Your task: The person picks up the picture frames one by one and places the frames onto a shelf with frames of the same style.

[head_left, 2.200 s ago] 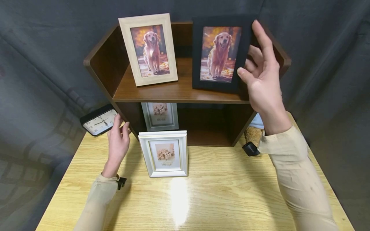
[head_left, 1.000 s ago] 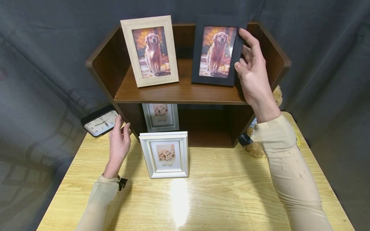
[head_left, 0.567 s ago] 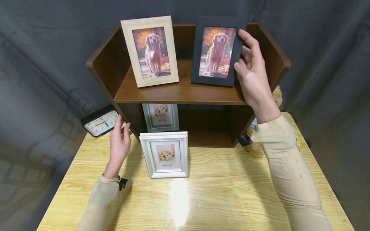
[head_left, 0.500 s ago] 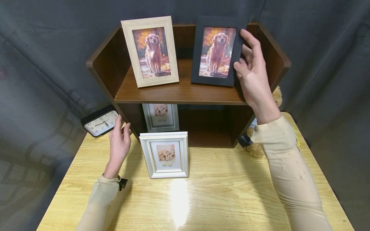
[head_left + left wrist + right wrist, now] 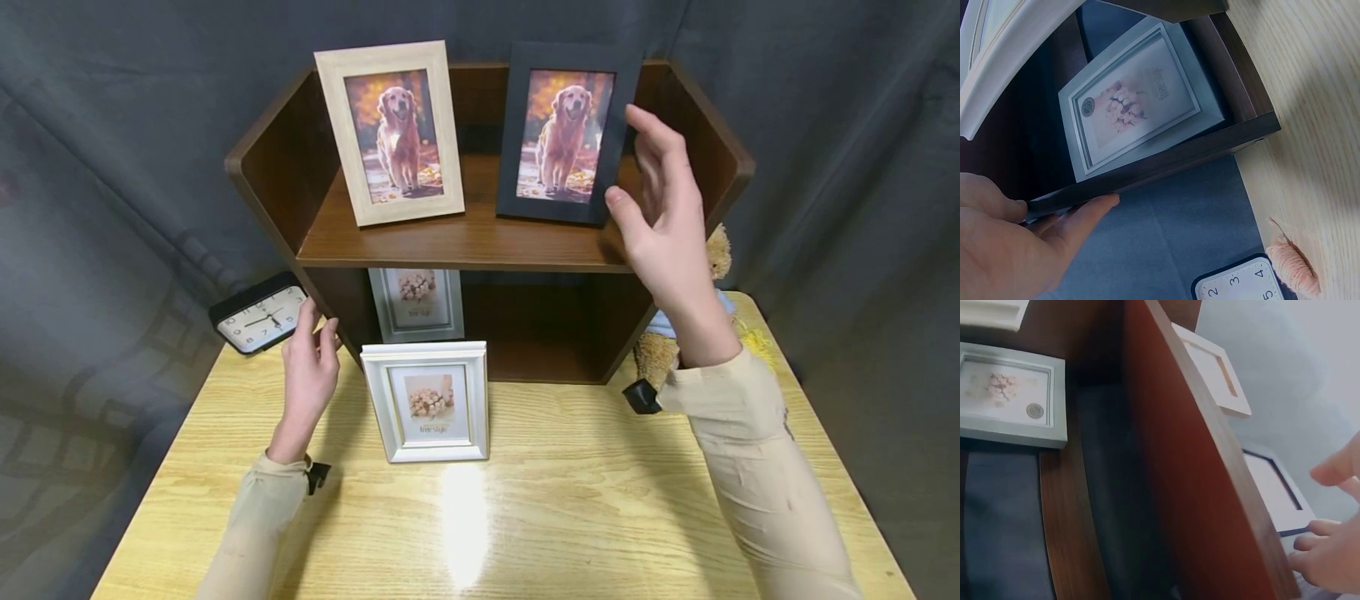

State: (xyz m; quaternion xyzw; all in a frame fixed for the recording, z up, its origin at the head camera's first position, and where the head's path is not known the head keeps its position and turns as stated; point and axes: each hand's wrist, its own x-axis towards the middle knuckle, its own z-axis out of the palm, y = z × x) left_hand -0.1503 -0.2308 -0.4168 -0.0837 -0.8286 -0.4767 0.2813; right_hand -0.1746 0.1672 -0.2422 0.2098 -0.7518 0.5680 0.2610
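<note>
On the shelf's upper level, a black picture frame (image 5: 550,212) with a dog photo stands on the right. My right hand (image 5: 671,233) is beside its right edge, thumb and fingers spread apart and holding nothing. A cream picture frame (image 5: 408,210) with the same photo stands to its left, leaning slightly. My left hand (image 5: 309,371) is low at the left side of the dark brown shelf (image 5: 480,250). In the left wrist view, that hand's thumb and fingers (image 5: 1088,215) pinch the shelf's side panel (image 5: 1166,159) from both faces.
A white picture frame (image 5: 425,452) stands on the wooden table before the shelf; a grey-green frame (image 5: 456,308) is inside the lower compartment. A black clock (image 5: 258,317) sits left. Behind my right wrist is a teddy bear (image 5: 656,358). A peach yarn bundle (image 5: 1294,269) lies near the clock.
My right hand shifted the black frame slightly left and straightened it, then let go and drew back down and to the right. The left hand stays at the shelf's side.
</note>
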